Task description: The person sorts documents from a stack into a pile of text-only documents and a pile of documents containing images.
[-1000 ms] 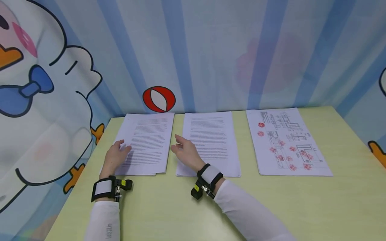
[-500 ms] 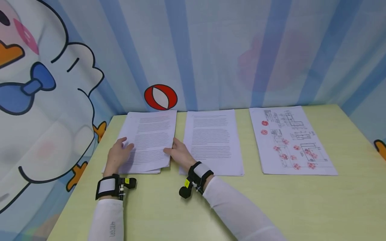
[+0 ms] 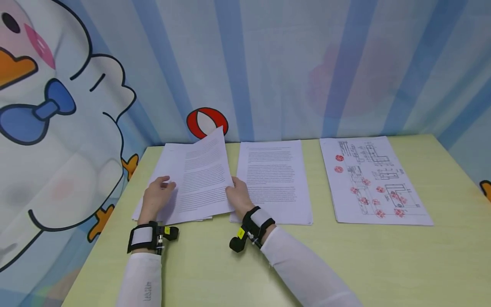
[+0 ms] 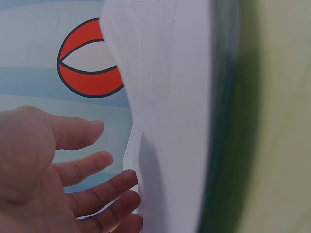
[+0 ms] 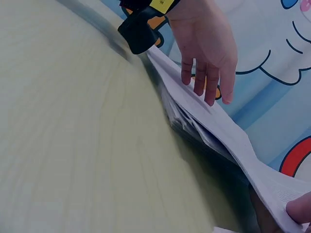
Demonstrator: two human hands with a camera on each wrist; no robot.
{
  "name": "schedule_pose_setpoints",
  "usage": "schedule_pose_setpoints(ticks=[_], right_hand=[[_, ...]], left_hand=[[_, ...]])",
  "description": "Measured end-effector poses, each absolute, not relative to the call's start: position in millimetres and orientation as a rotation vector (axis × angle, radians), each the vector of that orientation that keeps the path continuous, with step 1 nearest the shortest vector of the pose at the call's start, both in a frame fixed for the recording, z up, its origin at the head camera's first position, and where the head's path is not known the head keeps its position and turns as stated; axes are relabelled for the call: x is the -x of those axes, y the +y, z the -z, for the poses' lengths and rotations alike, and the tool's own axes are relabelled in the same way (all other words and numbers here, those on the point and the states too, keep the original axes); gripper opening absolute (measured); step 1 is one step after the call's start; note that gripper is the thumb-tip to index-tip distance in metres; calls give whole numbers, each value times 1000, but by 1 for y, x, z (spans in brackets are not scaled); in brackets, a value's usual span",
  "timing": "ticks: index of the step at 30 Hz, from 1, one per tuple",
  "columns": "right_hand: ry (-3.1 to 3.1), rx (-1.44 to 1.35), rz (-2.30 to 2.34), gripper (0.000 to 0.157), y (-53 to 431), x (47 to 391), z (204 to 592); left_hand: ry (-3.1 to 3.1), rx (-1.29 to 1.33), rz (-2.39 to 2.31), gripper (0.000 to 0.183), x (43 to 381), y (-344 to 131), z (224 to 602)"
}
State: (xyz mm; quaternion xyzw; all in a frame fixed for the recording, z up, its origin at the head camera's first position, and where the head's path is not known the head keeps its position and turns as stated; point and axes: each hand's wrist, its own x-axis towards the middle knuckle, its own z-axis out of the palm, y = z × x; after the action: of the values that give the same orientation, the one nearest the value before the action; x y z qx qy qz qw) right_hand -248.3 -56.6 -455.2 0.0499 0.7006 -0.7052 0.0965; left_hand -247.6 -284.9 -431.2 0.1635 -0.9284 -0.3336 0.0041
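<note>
Across twelve o'clock, a striped curtain [image 3: 284,64] backs the pale table [image 3: 383,268]. Stamped drawings [image 3: 376,179] lie toward two, the middle stack [image 3: 272,170] past twelve, the left stack [image 3: 167,157] at eleven. The right hand [image 3: 238,197], overlapping the middle stack, pinches raised sheets [image 3: 203,179] off the left stack; the left hand [image 3: 155,198] has fingers apart. Half a second ago, those sheets lay lower.

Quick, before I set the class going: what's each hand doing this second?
Left hand: open, holding nothing.
Right hand: closed, pinching the right edge of the lifted printed paper.
</note>
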Motion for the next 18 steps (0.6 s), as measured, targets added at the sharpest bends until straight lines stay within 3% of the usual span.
schedule_pose_setpoints(ticks=[7, 12, 18], right_hand=[[2010, -158, 2194, 47, -40, 247, 446], [1884, -133, 2267, 43, -21, 244, 436], [1874, -103, 2303, 41, 8, 242, 430]], left_hand=[[-2872, -450, 1170, 61, 250, -280, 430], [-2741, -441, 1593, 72, 252, -268, 426], [-2394, -349, 2176, 51, 251, -241, 421]])
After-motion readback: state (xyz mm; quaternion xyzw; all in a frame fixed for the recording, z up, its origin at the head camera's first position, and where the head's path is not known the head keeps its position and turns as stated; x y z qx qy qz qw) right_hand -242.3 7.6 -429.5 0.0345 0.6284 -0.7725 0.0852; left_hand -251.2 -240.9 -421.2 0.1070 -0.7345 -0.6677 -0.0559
